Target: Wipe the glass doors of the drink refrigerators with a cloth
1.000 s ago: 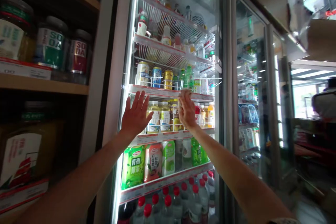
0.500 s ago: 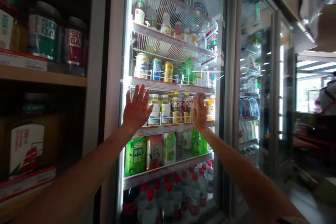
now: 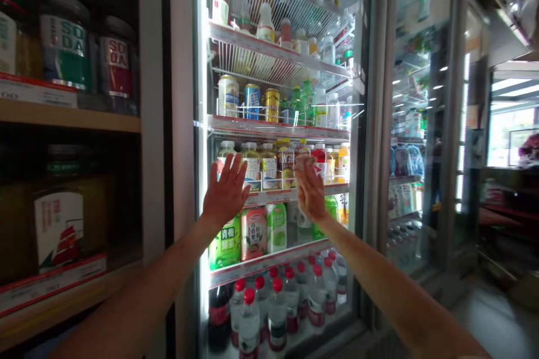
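My left hand (image 3: 225, 190) is spread flat against the glass door (image 3: 332, 87) of a lit drinks cooler, fingers pointing up and nothing in it. To its right, my right hand (image 3: 310, 188) is at the same glass, its fingers bent over what looks like a small crumpled cloth (image 3: 304, 162). The cloth is blurred and mostly covered by the fingers. Behind the glass, yellow-capped tea bottles (image 3: 287, 165) and a red-capped bottle (image 3: 320, 160) stand near the right hand. Green tea bottles (image 3: 225, 244) stand below my left hand.
A wooden shelf (image 3: 71, 114) with soda bottles (image 3: 67, 45) stands at the left, beside the cooler's metal frame (image 3: 185, 123). Red-capped bottles (image 3: 249, 320) fill the cooler's bottom. More glass-doored coolers (image 3: 415, 123) run off to the right.
My right hand has moved left and slightly down across the glass, closer to the left hand. My left hand stays spread on the door. The view has tilted slightly down.
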Demonstrator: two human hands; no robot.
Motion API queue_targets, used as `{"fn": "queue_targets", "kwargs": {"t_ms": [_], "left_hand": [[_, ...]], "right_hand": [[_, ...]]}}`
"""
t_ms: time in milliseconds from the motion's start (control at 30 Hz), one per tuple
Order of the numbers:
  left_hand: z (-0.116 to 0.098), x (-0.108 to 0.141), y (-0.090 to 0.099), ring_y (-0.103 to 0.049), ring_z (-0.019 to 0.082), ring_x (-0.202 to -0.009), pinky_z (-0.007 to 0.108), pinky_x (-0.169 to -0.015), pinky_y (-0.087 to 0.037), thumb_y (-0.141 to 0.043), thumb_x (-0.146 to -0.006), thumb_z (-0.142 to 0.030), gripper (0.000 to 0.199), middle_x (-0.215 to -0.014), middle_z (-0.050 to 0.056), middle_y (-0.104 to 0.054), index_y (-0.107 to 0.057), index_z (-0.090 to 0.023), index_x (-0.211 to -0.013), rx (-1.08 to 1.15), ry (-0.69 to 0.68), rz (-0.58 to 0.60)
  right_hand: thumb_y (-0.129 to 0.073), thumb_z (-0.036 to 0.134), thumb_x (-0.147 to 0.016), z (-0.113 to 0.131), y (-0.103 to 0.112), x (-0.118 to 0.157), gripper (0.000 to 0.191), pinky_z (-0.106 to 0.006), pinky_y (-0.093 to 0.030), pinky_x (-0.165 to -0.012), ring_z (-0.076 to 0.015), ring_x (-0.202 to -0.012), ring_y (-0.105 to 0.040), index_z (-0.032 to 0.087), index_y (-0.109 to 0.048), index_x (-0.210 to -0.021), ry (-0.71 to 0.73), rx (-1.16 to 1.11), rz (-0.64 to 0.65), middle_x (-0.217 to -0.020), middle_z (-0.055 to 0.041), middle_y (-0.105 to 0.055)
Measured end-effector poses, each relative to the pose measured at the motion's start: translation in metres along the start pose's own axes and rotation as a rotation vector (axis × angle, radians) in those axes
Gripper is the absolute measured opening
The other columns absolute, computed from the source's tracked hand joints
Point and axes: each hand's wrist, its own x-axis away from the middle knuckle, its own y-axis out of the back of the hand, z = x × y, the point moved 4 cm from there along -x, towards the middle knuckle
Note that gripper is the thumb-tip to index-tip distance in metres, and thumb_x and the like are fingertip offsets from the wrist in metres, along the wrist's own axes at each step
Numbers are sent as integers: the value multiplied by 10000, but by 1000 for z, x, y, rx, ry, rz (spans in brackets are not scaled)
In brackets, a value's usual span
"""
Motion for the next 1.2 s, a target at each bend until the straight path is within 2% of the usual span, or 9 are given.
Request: {"fn": "queue_targets", "kwargs": {"t_ms": [100, 267, 333, 433, 567, 633, 800, 1033, 1200], "left_hand": [[1, 1, 0, -88, 260, -1423, 551, -1145, -92, -452, -892, -344, 763, -1519, 137, -182, 24, -200, -1471, 0, -7, -14], [-1, 2, -1, -79, 267, -1424, 554, -1146, -82, -447, -893, -348, 758, -1523, 142, -166, 18, -195, -1473, 0, 1, -5], [-1, 2, -1, -75, 266, -1423, 557, -1146, -81, -444, -893, -350, 743, -1522, 146, -179, -12, -189, -1476, 2, 3, -3], [-1, 1, 0, -62, 257, -1424, 553, -1147, -88, -433, -897, -350, 709, -1517, 155, -199, -62, -176, -1476, 8, 1, -5], [-1, 6, 0, -49, 250, -1424, 551, -1146, -94, -434, -897, -338, 698, -1511, 160, -219, -77, -181, -1476, 12, -10, -14], [-2, 10, -1, -50, 249, -1423, 550, -1144, -101, -445, -892, -331, 714, -1511, 157, -224, -59, -195, -1477, 7, -18, -17], [-5, 16, -3, -43, 258, -1423, 547, -1144, -104, -467, -882, -310, 738, -1509, 166, -222, -50, -185, -1477, -14, -16, -14], [-6, 19, -1, -99, 265, -1421, 527, -1148, -107, -480, -876, -294, 671, -1496, 173, -258, -178, -160, -1460, -11, -27, -68], [-10, 25, -3, -94, 268, -1420, 524, -1146, -112, -468, -889, -303, 642, -1482, 181, -287, -205, -145, -1452, -41, -40, -95]], "right_hand": [[-381, 215, -878, 16, -9, 11, 484, -453, -176, -1154, -185, -1408, -245, 291, -450, -1351, 201, -8, 91, -1482, -7, -370], [-305, 245, -900, -75, 13, 30, 501, -490, -355, -1044, -248, -1363, -335, 206, -396, -1391, -343, 135, -108, -1479, -113, -356], [-276, 221, -899, -87, 18, 35, 534, -510, -393, -1003, -283, -1374, -308, 156, -326, -1426, -434, 156, -166, -1492, -158, -312], [-303, 206, -891, -53, 11, 35, 547, -486, -376, -1034, -266, -1407, -240, 170, -302, -1437, -323, 125, -142, -1522, -131, -255], [-358, 208, -891, 3, -5, 37, 506, -482, -267, -1109, -221, -1408, -247, 260, -382, -1393, 59, 52, 34, -1499, -65, -331], [-356, 217, -898, -7, -2, 41, 483, -491, -259, -1107, -219, -1395, -280, 273, -411, -1374, 45, 58, 55, -1487, -66, -355], [-298, 220, -917, -68, 17, 52, 502, -507, -383, -1008, -277, -1388, -288, 165, -353, -1413, -408, 142, -132, -1495, -172, -303], [-378, 171, -878, 6, -1, 64, 541, -470, -241, -1120, -220, -1412, -238, 272, -361, -1409, 87, 61, 118, -1514, -63, -303], [-331, 169, -887, -49, 13, 66, 570, -492, -337, -1047, -253, -1392, -282, 235, -273, -1450, -239, 126, -62, -1521, -113, -270]]}}
